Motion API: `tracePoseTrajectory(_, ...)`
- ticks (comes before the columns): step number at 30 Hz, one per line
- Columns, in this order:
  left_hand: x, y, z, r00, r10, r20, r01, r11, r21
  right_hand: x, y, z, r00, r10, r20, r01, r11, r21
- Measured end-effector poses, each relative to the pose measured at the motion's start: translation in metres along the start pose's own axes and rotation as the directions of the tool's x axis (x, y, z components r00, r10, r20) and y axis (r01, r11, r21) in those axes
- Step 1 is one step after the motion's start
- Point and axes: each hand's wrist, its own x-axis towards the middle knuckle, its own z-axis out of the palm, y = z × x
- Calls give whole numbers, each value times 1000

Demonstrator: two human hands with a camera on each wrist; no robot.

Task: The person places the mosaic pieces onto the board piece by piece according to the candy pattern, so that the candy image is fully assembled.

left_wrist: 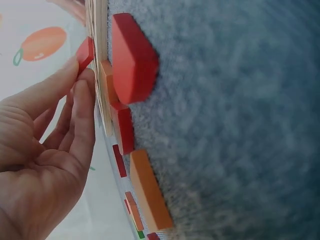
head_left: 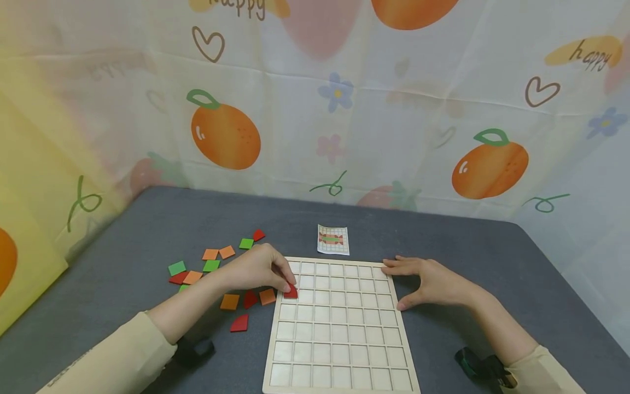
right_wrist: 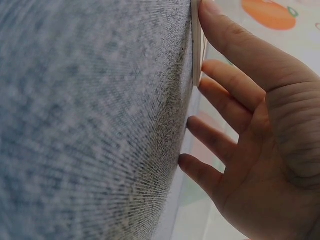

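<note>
The left hand (head_left: pixel 263 268) pinches a red tile (head_left: pixel 291 291) at the left edge of the wooden board (head_left: pixel 322 317), while the right hand (head_left: pixel 433 282), fingers spread apart, touches the board's right edge.

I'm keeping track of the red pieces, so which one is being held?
The red piece pinched by the left hand at the left column of the board; the other reds lie on the table.

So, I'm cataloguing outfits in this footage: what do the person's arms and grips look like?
The left sleeve is cream with small, unreadable dark marking; the right sleeve is cream and shows none. The left wrist camera and right wrist camera look black. The left grip and right grip are gloveless.
</note>
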Motion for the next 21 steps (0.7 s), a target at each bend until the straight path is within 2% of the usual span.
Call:
tracePoseTrajectory(14,-4,1,-1,1000,1,14,-1,1000,14,0,-1,0,1000,6,1,-6,1000,5)
tracePoseTrajectory(21,-3,-1,1,999,28,31,-29,999,25,0,-2,0,1000,5,0,-5,1000,3)
